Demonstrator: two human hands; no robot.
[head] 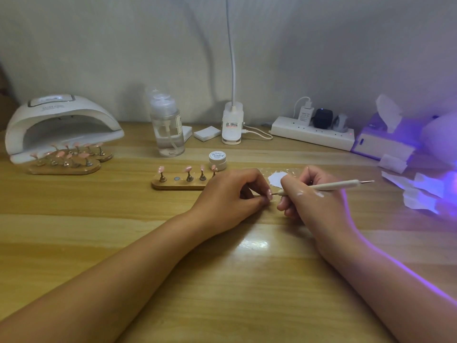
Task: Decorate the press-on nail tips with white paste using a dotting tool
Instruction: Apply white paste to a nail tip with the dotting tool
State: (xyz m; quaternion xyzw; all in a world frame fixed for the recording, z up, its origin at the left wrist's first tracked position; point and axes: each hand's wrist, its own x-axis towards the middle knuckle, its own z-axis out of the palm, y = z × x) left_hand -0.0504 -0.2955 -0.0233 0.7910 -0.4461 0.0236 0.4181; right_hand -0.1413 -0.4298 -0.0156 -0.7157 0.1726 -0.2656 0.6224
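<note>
Wooden table: both forearms lie on it, and the hands meet near its middle.
Left hand: fingers curled, pinching a small pink nail tip between thumb and fingertips, low over the table.
Right hand: fingers curled round a pale dotting tool, held like a pen; white smears on its back.
Tool point: at the nail tip's face; I cannot tell if it is touching.
White paste: a smeared patch on the table just behind the hands.
Jar: small, white, lid on, behind the wooden holder.
Holder: carries pink tips on little stands, its right end hidden by the left hand.
Nail lamp: back left, with more holders in front.
</note>
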